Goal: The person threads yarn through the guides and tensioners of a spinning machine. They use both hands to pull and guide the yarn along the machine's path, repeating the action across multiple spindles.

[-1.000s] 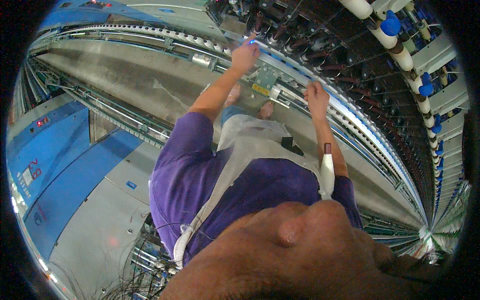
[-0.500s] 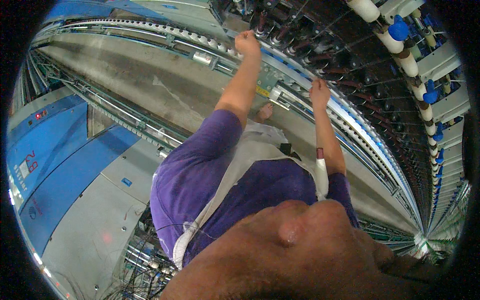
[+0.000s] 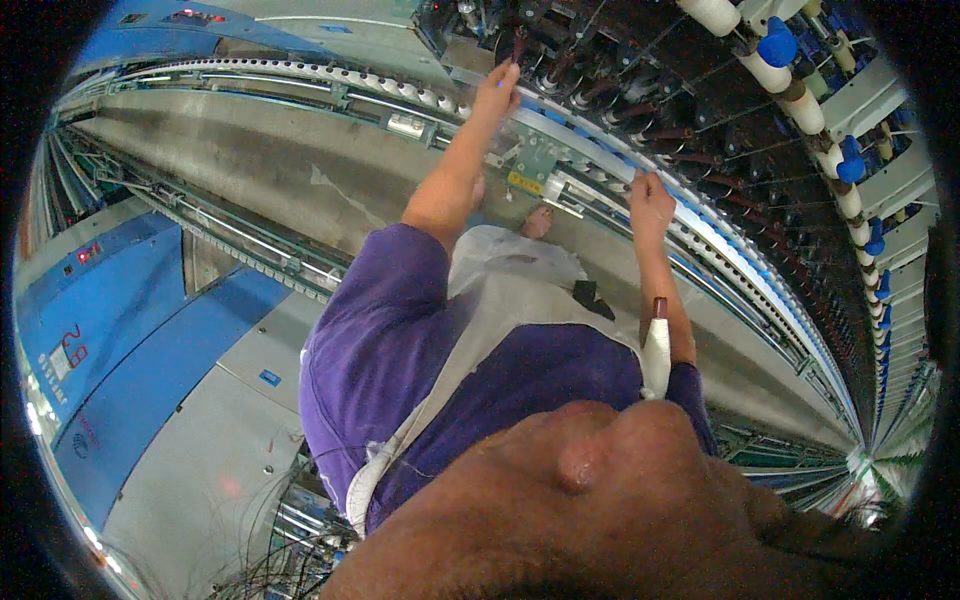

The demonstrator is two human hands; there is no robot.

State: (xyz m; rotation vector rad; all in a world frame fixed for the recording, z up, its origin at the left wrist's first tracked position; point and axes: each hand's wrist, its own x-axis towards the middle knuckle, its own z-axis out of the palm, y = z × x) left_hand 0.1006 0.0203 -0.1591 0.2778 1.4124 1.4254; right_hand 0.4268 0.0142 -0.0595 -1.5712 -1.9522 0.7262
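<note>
My left hand [image 3: 497, 92] reaches up to the machine's edge, its fingers closed at the lower end of a dark reddish-brown bobbin tube [image 3: 519, 44]. Whether it grips the tube or a thread is too small to tell. My right hand [image 3: 651, 205] is held before the long bright rail [image 3: 715, 235], fingers bent and pressed together. Anything between them is hidden. Beside my right forearm, a cream yarn bobbin [image 3: 656, 360] with a brown tip stands at my apron strap [image 3: 425, 400].
A row of white bobbins [image 3: 385, 87] runs along the machine's edge. Thick roving bobbins [image 3: 765, 72] and blue knobs [image 3: 777, 42] hang at the upper right. Behind me stands a blue and grey machine cabinet [image 3: 200, 350]. A concrete aisle floor [image 3: 260, 150] lies between the machines.
My left hand has turned and stretched its fingers up toward the brown tube. My right hand has moved slightly right and down. The whole view has shifted a little.
</note>
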